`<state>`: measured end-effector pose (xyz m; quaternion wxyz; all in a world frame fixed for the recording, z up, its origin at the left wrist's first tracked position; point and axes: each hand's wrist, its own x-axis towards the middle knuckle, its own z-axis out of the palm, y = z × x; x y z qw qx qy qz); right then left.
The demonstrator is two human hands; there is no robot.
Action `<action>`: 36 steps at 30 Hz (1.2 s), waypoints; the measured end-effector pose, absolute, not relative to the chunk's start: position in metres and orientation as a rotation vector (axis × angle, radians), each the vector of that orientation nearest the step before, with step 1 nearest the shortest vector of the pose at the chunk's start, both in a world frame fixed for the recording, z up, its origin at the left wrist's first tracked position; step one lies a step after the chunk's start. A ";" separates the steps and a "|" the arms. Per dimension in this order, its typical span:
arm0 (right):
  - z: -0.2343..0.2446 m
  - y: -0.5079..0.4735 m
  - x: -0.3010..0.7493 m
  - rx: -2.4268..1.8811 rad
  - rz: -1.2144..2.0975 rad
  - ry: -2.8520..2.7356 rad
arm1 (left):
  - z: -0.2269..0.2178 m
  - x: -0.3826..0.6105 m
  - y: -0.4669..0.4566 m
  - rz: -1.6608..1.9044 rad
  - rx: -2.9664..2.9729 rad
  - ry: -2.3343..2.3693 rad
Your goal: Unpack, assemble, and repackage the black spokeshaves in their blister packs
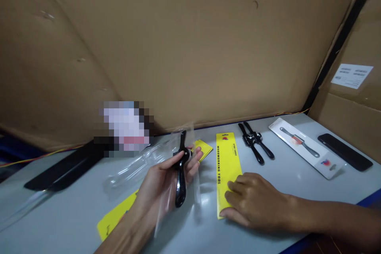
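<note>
My left hand [162,182] is closed round a black two-handled tool [180,168], held upright together with a clear plastic blister shell [166,202] above the grey table [59,210]. My right hand [253,202] rests palm down, fingers curled onto the near end of a yellow backing card [226,156] printed "WOODWORKING TOOL". A second yellow card [116,216] lies under my left forearm, its far end showing past my fingers.
Two loose black tools [255,147] lie crossed beyond the card. A finished white blister pack [306,147] and a black case [344,151] sit at the right. Clear blister shells [133,168] and a long black tray [65,168] lie at the left. Cardboard walls stand behind.
</note>
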<state>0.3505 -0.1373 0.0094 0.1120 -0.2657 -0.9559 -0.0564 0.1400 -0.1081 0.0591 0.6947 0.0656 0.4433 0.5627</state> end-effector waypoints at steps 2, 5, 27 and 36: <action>0.013 -0.137 0.351 -0.784 -0.135 -2.794 | 0.060 0.140 -0.108 1.259 0.139 1.001; 0.016 -0.134 0.353 -0.787 -0.067 -2.782 | 0.057 0.141 -0.108 1.250 0.127 1.001; 0.003 -0.110 0.362 -1.080 0.107 -2.671 | 0.040 0.149 -0.111 1.279 0.229 0.995; 0.006 -0.090 0.373 -1.224 0.158 -2.537 | 0.025 0.147 -0.106 1.252 0.183 0.914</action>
